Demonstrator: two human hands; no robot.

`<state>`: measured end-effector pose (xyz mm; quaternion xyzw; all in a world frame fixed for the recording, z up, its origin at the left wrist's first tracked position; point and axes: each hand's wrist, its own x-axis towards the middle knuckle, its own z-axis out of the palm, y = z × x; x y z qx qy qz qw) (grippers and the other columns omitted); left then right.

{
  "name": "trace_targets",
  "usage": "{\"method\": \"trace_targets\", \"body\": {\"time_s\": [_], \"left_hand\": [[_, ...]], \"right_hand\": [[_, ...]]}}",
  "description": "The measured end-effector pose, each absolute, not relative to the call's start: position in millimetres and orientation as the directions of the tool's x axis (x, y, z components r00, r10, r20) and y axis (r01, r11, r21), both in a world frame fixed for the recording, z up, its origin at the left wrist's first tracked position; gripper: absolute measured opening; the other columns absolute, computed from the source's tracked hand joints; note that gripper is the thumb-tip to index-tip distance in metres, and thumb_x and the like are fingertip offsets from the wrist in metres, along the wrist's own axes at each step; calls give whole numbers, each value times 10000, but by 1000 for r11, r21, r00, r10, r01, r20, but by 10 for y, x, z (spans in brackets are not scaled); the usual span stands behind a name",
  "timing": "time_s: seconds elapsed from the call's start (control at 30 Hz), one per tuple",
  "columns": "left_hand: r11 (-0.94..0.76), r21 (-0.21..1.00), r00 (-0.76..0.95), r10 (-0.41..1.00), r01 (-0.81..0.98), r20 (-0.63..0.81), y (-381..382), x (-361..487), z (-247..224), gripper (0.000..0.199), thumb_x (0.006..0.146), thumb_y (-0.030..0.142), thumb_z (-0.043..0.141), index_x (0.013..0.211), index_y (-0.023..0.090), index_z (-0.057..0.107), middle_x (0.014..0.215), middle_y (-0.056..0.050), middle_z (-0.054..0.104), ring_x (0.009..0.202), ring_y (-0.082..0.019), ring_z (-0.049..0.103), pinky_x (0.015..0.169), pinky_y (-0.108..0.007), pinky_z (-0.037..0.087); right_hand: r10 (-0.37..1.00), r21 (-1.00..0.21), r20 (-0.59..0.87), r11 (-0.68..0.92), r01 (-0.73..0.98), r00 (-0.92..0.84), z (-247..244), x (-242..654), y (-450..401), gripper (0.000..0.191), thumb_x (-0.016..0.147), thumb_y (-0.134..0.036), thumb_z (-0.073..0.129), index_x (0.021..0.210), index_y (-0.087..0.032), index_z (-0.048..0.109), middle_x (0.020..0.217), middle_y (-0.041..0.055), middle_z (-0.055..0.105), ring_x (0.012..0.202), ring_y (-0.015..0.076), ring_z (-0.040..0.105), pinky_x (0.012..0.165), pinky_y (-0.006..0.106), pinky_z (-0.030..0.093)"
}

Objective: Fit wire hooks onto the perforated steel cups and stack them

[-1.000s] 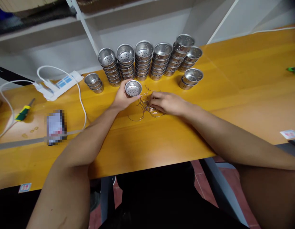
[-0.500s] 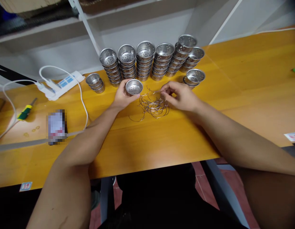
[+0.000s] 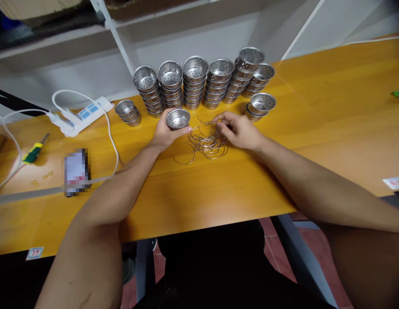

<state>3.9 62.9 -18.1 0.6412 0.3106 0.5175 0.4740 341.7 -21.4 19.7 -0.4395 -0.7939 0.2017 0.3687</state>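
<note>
My left hand (image 3: pixel 163 134) is closed around a small perforated metal cup (image 3: pixel 178 119), its mouth facing up and tilted slightly toward me. To the right, my right hand (image 3: pixel 239 129) pinches with thumb and forefinger at the upper right edge of a tangled heap of thin curved wire rings (image 3: pixel 208 145). A wire appears to run into that pinch. The heap lies on the table between and just below both hands. Behind them, several stacks of matching perforated cups (image 3: pixel 195 71) stand in a row, mouths up.
A short cup stack (image 3: pixel 127 112) stands left, and another (image 3: pixel 262 104) lies just beyond my right hand. Further left are a white power strip (image 3: pixel 89 116) with cables, a green-yellow screwdriver (image 3: pixel 34 152) and a blurred-out phone-like object (image 3: pixel 76 171). The table (image 3: pixel 199 197) meets a shelf behind.
My left hand has shifted the cup slightly left and tipped its mouth a little. My right hand stays at the wire heap, its fingers drawn slightly left.
</note>
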Motion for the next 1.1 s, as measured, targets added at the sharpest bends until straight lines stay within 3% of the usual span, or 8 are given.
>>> {"method": "trace_targets", "body": {"time_s": [0.2,0.5,0.7,0.87,1.0,1.1], "left_hand": [[-386,917,310,863,-102,398,731,-30,-300,1232,576,782,1269,1542,316,664,1490,-104,833,1390,-338,848,1267,-506,699],[-293,943,374,866,-157,331,715,-58,-273,1060,627,625,1204,1503,286,715,1378,-110,828,1248,-329,831,1095,-491,764],[-324,938,329,878,-127,348,635,30,-240,1217,544,753,1302,1486,288,686,1425,-97,839,1338,-334,863,1258,-549,730],[-286,946,293,901,-154,320,584,89,-211,1280,448,787,1328,1430,314,657,1388,-61,852,1295,-306,882,1246,-527,734],[-276,948,393,863,-156,316,594,30,-176,1141,570,730,1296,1433,301,685,1423,-83,851,1329,-312,857,1211,-491,725],[-221,961,439,857,-164,271,608,-26,-170,1052,657,632,1248,1493,298,704,1383,-81,852,1176,-273,853,1032,-425,737]], "right_hand": [[843,-634,431,536,557,-321,115,3449,-164,496,1314,-722,610,1406,-270,792,871,35,732,716,249,631,715,401,535],[840,-611,423,542,577,-341,92,3455,-139,539,1329,-778,540,1402,-278,730,867,30,697,706,252,613,703,413,534],[850,-614,410,525,590,-330,79,3461,-146,577,1326,-805,508,1477,-295,733,848,28,682,688,274,618,705,461,595],[856,-626,389,516,584,-340,59,3468,-147,631,1328,-831,482,1543,-288,721,850,29,678,709,288,633,760,500,647],[852,-624,396,523,581,-342,68,3467,-153,637,1327,-842,486,1534,-287,719,821,15,651,691,276,620,742,489,641],[850,-631,402,527,570,-341,76,3468,-158,643,1332,-845,479,1539,-288,723,807,6,642,675,263,603,732,481,647]]}}
